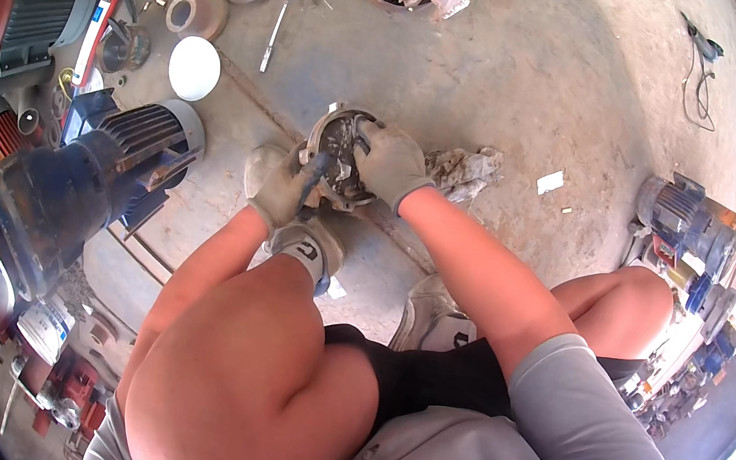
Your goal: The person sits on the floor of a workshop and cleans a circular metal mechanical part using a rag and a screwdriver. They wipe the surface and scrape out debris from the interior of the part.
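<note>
I crouch over a concrete floor and both my hands wear dirty grey work gloves. A round metal motor end cover (341,141), dark and greasy inside, stands tilted on the floor in front of my knees. My right hand (390,164) grips its right rim. My left hand (283,190) holds a dark tool handle (314,175) whose tip pokes into the cover's inside. A crumpled dirty rag (465,166) lies just right of the cover.
A large blue electric motor (82,180) lies at my left, with more motors and parts behind it. Metal rings (195,13), a white disc (194,68) and a thin rod (280,19) lie farther ahead. Another blue motor (687,218) stands at the right.
</note>
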Tool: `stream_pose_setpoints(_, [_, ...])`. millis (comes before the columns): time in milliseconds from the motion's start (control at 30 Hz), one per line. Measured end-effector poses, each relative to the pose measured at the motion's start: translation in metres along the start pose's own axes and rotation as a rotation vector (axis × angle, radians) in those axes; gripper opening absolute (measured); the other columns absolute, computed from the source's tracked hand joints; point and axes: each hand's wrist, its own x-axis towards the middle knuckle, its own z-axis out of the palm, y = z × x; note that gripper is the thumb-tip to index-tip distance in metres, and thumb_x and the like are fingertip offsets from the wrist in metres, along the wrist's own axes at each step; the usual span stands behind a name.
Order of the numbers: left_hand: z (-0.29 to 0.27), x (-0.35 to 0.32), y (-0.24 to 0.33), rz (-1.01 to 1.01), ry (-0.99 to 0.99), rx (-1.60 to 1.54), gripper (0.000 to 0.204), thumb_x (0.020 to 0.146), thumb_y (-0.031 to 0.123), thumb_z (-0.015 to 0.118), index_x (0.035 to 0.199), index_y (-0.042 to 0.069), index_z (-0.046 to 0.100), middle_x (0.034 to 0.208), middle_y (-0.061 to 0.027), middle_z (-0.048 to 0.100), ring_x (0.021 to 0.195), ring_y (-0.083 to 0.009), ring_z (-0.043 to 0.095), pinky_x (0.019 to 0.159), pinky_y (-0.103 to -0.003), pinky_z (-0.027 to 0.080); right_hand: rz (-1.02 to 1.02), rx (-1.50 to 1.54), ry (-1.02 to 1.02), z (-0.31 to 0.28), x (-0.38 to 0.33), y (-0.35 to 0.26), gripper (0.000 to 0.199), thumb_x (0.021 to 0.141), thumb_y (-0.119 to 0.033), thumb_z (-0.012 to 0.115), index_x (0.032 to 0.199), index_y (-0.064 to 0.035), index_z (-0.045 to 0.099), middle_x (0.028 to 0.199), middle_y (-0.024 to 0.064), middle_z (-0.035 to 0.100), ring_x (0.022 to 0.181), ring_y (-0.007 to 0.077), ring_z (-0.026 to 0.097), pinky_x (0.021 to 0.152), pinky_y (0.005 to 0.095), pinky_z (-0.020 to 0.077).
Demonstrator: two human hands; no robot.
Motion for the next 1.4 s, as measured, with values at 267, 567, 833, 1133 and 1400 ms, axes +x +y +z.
stream_pose_setpoints(267, [-0.011,-0.012,0.007,-0.037,-0.006,0.068,0.069,0.112,0.046,0.065,0.156,-0.005,0.051,0.136,-0.0146,0.072,0.125,-0.0190,0.066,0.109,-0.034,0.051,-0.256,-0.034,-0.600,-0.060,-0.027,-0.008,0.037,0.100,-0.030,0.065,0.129,-0.0129,0.079,0.137,0.0175,0.072,0.125,0.0374,0.069,0.110,0.0487,0.0542])
stream_pose_setpoints(567, [-0.007,-0.004,-0.005,0.032,-0.016,0.003,0.076,0.109,0.053,0.065,0.155,-0.006,0.051,0.135,-0.0179,0.072,0.124,-0.0215,0.067,0.108,-0.034,0.051,-0.183,0.025,-0.115,-0.012,-0.035,-0.004,0.038,0.098,-0.030,0.066,0.128,-0.0090,0.077,0.122,0.0186,0.073,0.115,0.0399,0.071,0.106,0.0516,0.0545])
stream_pose_setpoints(833, [-0.011,-0.008,0.001,-0.053,-0.052,0.003,0.088,0.108,0.058,0.065,0.160,-0.010,0.044,0.141,-0.0219,0.070,0.130,-0.0262,0.066,0.110,-0.036,0.051,-0.342,-0.033,-0.113,-0.040,-0.026,0.004,0.034,0.096,-0.025,0.066,0.124,-0.0114,0.079,0.118,0.0183,0.072,0.115,0.0370,0.070,0.102,0.0508,0.0552])
stream_pose_setpoints(1133, [-0.012,-0.009,-0.005,-0.026,-0.056,-0.002,0.092,0.108,0.058,0.064,0.164,-0.010,0.038,0.143,-0.0242,0.069,0.135,-0.0273,0.064,0.113,-0.036,0.049,-0.426,-0.068,-0.286,-0.048,-0.026,0.009,0.031,0.093,-0.020,0.067,0.120,-0.0115,0.081,0.114,0.0188,0.073,0.108,0.0397,0.070,0.099,0.0517,0.0563])
stream_pose_setpoints(1400, [-0.011,0.000,-0.012,-0.013,-0.048,0.126,0.101,0.105,0.063,0.064,0.165,-0.013,0.034,0.143,-0.0281,0.069,0.136,-0.0321,0.065,0.114,-0.038,0.049,-0.345,-0.032,-0.252,-0.025,-0.046,0.003,0.030,0.091,-0.020,0.068,0.117,-0.0129,0.082,0.110,0.0185,0.073,0.104,0.0406,0.072,0.095,0.0526,0.0576])
